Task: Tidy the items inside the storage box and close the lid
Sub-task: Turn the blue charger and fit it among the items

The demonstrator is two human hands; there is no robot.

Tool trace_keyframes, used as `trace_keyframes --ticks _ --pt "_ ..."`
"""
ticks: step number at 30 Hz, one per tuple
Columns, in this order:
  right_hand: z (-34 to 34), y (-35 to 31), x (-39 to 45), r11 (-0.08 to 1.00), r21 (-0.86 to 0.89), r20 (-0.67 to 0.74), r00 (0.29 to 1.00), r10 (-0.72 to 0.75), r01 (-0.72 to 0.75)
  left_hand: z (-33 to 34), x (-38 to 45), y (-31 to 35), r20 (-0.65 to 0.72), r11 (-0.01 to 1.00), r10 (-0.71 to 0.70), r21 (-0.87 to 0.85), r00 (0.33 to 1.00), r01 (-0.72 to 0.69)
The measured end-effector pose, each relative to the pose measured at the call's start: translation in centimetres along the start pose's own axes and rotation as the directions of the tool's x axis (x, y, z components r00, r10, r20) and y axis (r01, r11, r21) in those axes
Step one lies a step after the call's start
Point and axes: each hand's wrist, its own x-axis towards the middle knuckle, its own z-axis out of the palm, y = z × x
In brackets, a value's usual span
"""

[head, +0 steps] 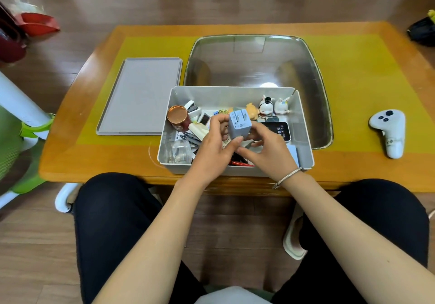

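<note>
Grey storage box (303, 124), one, sits at the worktop (94, 157) near edge; one lid (141, 96) lies flat beside it, left. We note both hands, left hand (211, 150) and right hand (266, 150), pinching one pale-blue charger (239, 124) above the box. Two rabbit figurines (274, 106) stand at the back; a black card (279, 130) reads "WI-FI6".

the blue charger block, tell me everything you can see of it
The charger block is a small pale blue cube with rounded edges, seemingly matte plastic. Its two metal prongs lie folded flat into the upper face, and a small round mark shows on the face below. It is held tilted above the open storage box, touching none of its contents. The left hand and the right hand grip it from either side with fingertips and thumbs.
</note>
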Motion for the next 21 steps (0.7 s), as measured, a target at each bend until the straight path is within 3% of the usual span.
trace_keyframes --ticks 4,8,12,17,21 --pt "0.0 0.0 -0.1 1.0 -0.007 -0.071 0.997 -0.015 0.015 0.4 -0.1 0.0 0.041 0.999 -0.028 0.029 0.999 0.027" --pt "-0.5 -0.1 -0.4 1.0 -0.013 -0.057 0.998 -0.011 0.01 0.3 0.0 -0.1 0.052 0.997 -0.045 0.064 0.998 0.042" --pt "-1.3 0.3 -0.5 0.995 0.059 -0.059 0.995 0.084 -0.081 0.1 0.1 -0.3 -0.043 0.997 -0.039 0.065 0.998 0.042" --pt "-2.1 0.9 -0.6 0.992 0.079 0.036 0.994 0.099 -0.101 0.3 -0.1 -0.4 -0.037 0.897 0.235 0.392 0.971 -0.203" --pt "-1.9 0.7 -0.9 0.992 0.074 0.053 0.994 0.097 -0.1 0.8 -0.5 -0.6 -0.041 0.862 0.293 0.444 0.955 -0.245"
